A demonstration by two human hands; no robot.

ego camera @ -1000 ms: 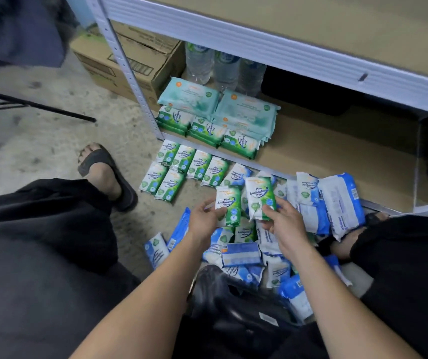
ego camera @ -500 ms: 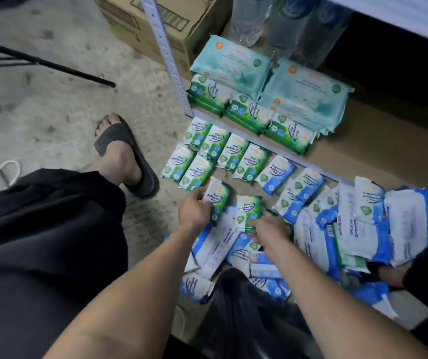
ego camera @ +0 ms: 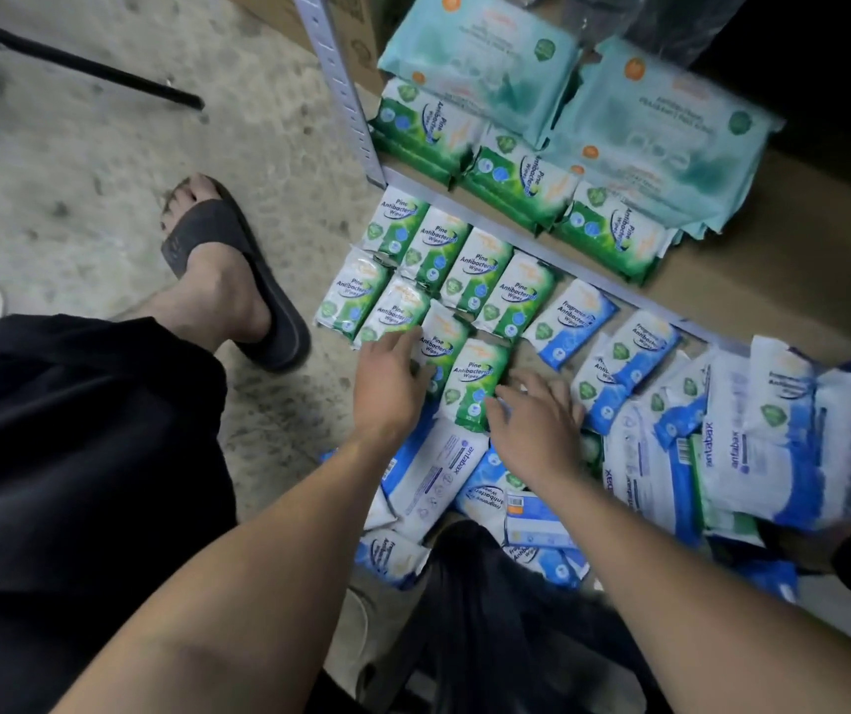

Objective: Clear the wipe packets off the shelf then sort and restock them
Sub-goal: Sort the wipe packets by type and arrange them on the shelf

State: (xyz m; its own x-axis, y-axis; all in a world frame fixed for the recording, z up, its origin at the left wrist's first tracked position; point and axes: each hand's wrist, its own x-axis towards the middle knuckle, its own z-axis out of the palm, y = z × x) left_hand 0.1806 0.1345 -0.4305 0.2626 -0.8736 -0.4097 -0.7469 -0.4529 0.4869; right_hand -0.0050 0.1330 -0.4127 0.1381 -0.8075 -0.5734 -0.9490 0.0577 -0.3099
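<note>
Concrete floor (ego camera: 104, 172) in front of the bottom shelf (ego camera: 774, 280): small green pine wipe packets (ego camera: 444, 265) lie in two rows just beside the shelf edge, blue packets (ego camera: 645, 456) are piled to their right, and larger green packs (ego camera: 521, 182) and teal packs (ego camera: 660, 136) sit on the shelf. Left hand (ego camera: 390, 389) lies flat, fingers straight, on a green packet (ego camera: 439, 342) at the near row's end. Right hand (ego camera: 537, 430), fingers spread and loose, touches the lower edge of the next green packet (ego camera: 477, 378), gripping nothing as far as the blur shows.
</note>
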